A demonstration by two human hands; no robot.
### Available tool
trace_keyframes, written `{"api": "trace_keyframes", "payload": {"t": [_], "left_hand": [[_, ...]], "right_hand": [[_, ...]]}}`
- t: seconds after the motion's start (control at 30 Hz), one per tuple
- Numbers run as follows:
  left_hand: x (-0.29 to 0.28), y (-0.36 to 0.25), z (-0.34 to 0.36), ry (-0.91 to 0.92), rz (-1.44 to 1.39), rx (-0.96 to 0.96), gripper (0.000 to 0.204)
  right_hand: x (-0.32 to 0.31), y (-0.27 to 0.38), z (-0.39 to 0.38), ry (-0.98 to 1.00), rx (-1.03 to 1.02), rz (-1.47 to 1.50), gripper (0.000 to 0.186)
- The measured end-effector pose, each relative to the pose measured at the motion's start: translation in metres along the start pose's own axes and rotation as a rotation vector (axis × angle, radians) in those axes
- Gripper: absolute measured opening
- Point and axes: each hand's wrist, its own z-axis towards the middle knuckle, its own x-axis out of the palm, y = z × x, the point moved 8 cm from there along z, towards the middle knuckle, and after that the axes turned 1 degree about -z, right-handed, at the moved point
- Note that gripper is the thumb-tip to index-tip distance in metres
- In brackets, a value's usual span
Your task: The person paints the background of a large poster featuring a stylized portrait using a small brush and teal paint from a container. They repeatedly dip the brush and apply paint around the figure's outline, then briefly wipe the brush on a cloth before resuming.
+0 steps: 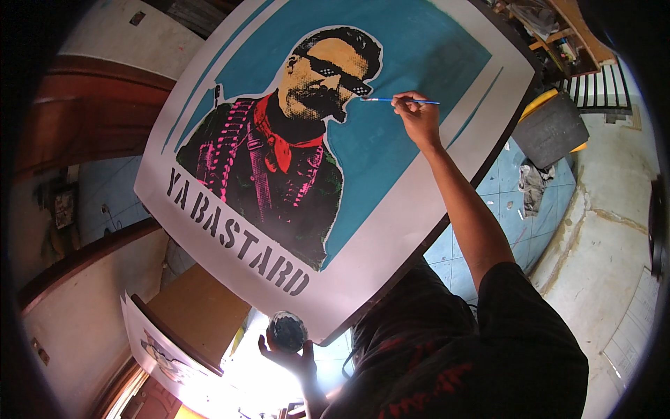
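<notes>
The right hand (pixel 417 112) pinches a thin blue brush (pixel 400 101) at the upper centre, tip on the blue ground of the big painting (pixel 391 174) for fine edging. Low in the frame, the left hand (pixel 289 356) cups what looks like a small paint pot (pixel 287 330), kept handy.

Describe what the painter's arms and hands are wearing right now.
Both hands are bare, no gloves: right hand, left hand. The right forearm is uncovered up to a short black sleeve. The black shirt has a red print.
</notes>
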Motion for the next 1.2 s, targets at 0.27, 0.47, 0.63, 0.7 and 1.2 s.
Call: {"api": "trace_keyframes", "payload": {"t": [0.27,0.47,0.63,0.7,1.2], "left_hand": [[0.003,-0.004,0.0,-0.008,0.025,0.002,0.096],[0.006,-0.008,-0.001,0.008,0.004,0.011,0.096],[0.009,-0.004,-0.003,0.009,-0.017,-0.002,0.096],[0.01,-0.008,-0.003,0.01,-0.012,0.001,0.097],[0.017,-0.021,-0.002,0.01,0.014,0.01,0.092]], "right_hand": [[-0.007,0.0,0.001,-0.001,0.032,-0.05,0.01],[-0.012,0.003,0.003,-0.039,0.012,-0.064,0.006],[-0.015,0.002,0.006,-0.028,0.022,-0.068,0.006],[-0.016,0.002,0.008,-0.03,0.01,-0.05,0.006],[-0.025,0.001,0.017,-0.026,-0.009,-0.091,0.013]]}}
